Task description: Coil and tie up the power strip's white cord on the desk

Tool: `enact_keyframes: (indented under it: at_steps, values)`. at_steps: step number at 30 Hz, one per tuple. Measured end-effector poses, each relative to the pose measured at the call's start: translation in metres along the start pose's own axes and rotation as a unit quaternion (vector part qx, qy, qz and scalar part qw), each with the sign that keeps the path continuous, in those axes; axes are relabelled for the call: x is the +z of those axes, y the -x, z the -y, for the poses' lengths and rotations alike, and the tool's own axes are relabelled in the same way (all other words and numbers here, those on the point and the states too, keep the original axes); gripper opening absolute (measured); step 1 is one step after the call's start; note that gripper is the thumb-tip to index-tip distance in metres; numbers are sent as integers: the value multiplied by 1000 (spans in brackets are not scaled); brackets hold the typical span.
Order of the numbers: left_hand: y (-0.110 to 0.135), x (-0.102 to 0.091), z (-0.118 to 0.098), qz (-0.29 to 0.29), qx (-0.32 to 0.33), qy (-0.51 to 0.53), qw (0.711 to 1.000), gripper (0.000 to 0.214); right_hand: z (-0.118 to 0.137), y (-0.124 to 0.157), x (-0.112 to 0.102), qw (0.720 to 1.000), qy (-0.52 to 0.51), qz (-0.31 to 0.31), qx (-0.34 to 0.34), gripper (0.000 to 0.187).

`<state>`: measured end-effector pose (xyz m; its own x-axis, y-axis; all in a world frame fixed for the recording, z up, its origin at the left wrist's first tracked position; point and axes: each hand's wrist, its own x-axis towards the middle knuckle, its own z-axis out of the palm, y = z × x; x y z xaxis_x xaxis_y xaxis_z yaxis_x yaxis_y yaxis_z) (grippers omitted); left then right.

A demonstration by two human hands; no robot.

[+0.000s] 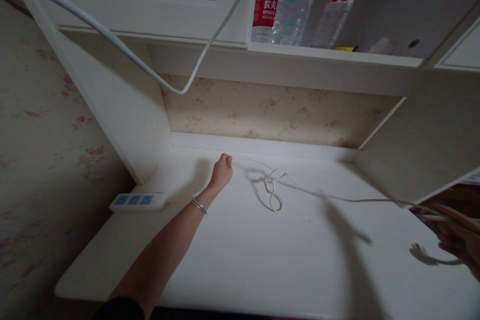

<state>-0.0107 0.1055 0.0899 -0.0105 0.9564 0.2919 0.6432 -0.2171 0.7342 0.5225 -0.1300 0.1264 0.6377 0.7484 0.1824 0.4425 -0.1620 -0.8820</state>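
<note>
Gripping one knotted cord (pixel 270 179), left hand (pixel 222 171) clenched, right hand (pixel 460 244) blurred, grip unclear, three bottles (pixel 296 2) above

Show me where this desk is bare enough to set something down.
Bare: the near desk, from the left arm across to the right hand; also back right, behind the cord. Crowded: the left edge with the power strip, and the cord's line from the left hand.

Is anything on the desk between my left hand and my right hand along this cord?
No separate thing. The left hand grips the cord, which runs across the desk to the blurred right hand; only the cord's own knot of loops sits partway, nearer the left hand.
</note>
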Motion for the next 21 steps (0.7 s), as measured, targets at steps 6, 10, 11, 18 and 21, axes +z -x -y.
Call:
enact_keyframes:
  at_steps: [6, 10, 11, 18, 21]
  values:
    - [11, 34, -29, 40, 47, 51, 997, 26, 96, 62, 60, 959, -184, 190, 106, 29]
    - [15, 63, -49, 93, 68, 64, 991, 31, 122, 82, 94, 937, -154, 312, 31, 41]
    - [16, 68, -51, 110, 74, 64, 989, 32, 125, 85, 101, 939, -118, 323, 2, 43]
    - [27, 71, -34, 239, 135, 45, 960, 28, 160, 106, 149, 860, 312, 216, -342, 42]
    - [31, 54, -15, 252, 124, 19, 960, 28, 174, 114, 169, 850, 316, 241, -345, 47]
